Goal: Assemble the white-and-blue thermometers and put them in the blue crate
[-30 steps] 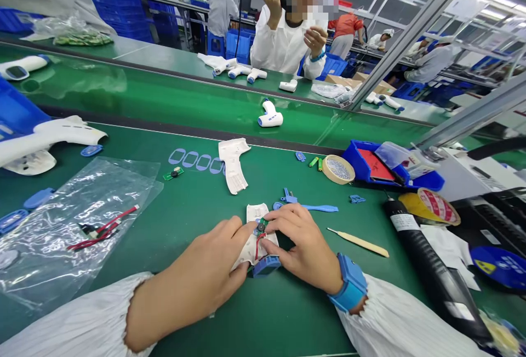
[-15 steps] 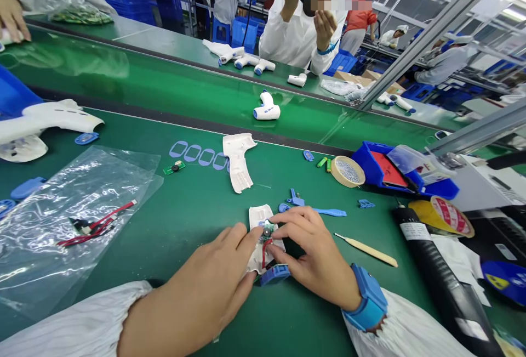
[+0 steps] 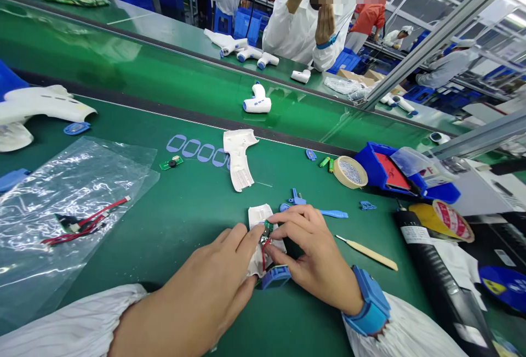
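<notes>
Between my hands lies a white plastic housing half (image 3: 258, 215), its inside facing up. My left hand (image 3: 217, 269) grips it from the left, thumb low and forefinger reaching the small green circuit board (image 3: 268, 227). My right hand (image 3: 312, 255) pinches that board from the right, its fingertips partly covering it. Red wires (image 3: 263, 257) run from the board toward a blue framed part (image 3: 276, 277) at the housing's near end. Just beyond my right hand are a small blue trigger-shaped piece (image 3: 296, 198) and a blue plastic stick (image 3: 333, 214).
Another white housing half (image 3: 239, 159) lies ahead, beside several blue frames (image 3: 205, 152) and a green board (image 3: 171, 163). At left is a clear bag (image 3: 94, 181) with red wires on it. Rightward lie a pick tool (image 3: 370, 253), a screw dish (image 3: 350, 172) and an electric screwdriver (image 3: 435, 269).
The small board has tilted between my fingers, so its round black part no longer faces up. My view has shifted slightly. A co-worker's hand at far left has left the view.
</notes>
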